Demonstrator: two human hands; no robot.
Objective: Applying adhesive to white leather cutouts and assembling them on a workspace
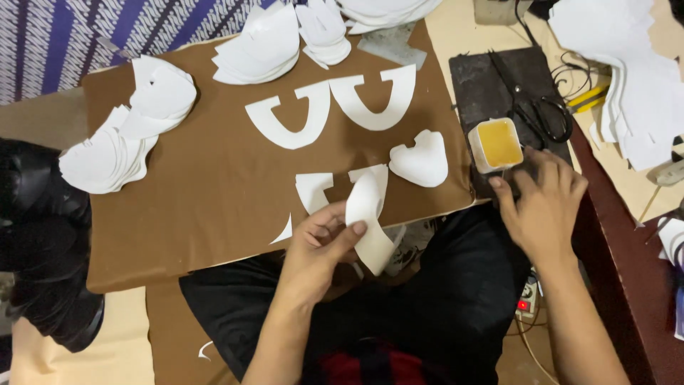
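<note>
- The left hand (pixel 322 239) pinches a curved white piece (pixel 368 221) between thumb and fingers, just off the near edge of the brown board (pixel 199 185). The grip is narrow and sits on one edge only, so the free lower end hangs over the lap — a slack pinch could let it slide off and drop onto the dark clothing.
- The right hand (pixel 543 203) rests at the board's right near corner, fingers curled beside the small tub (pixel 496 145) of yellow paste. Whether it holds anything I cannot tell; the fingertips hide that.
- The tub stands on the dark slab (pixel 499 93), close to its near edge. A knock from the knuckles could tip it, and paste would likely run onto the slab or toward the board.
- Scissors (pixel 534 107) lie on the same slab just behind the tub (blades pointing away). A reach past the tub could catch the handles.
- Loose cut shapes lie near the held piece: two small ones (pixel 313 191) at the near edge, and a rounded one (pixel 420 160) toward the right edge. A paste-wet finger or the swinging piece could smear or shift them.
- The stacks (pixel 107 153) at the left edge lean and fan out; a bump to the board, which seems to rest on the knees, might spill them.
</note>
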